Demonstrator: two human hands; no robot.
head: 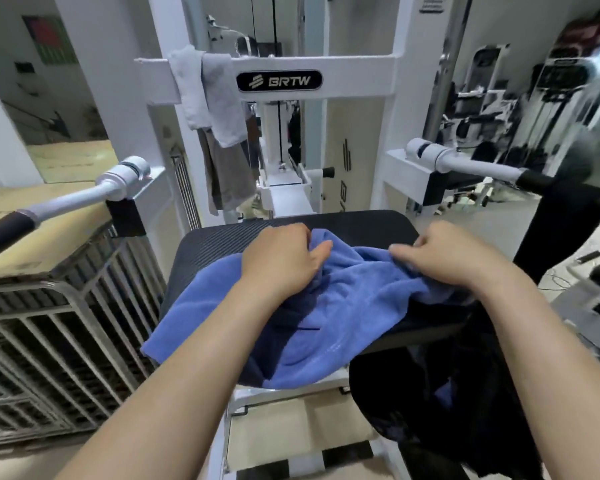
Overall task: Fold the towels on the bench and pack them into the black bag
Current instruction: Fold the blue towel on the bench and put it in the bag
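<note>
Left hand [278, 261] and right hand [445, 259] both pinching the blue towel's [343, 306] far edge. Near half overhanging the bench [361, 221]; likely to slide off toward the black bag [447, 393] if grip loosens.

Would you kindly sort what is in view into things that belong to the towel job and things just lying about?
Job:
blue towel, gripped by left hand and right hand
bench
black bag

Lying about:
white towel over the machine frame
brown cloth hanging below it
metal racks
cardboard
</note>
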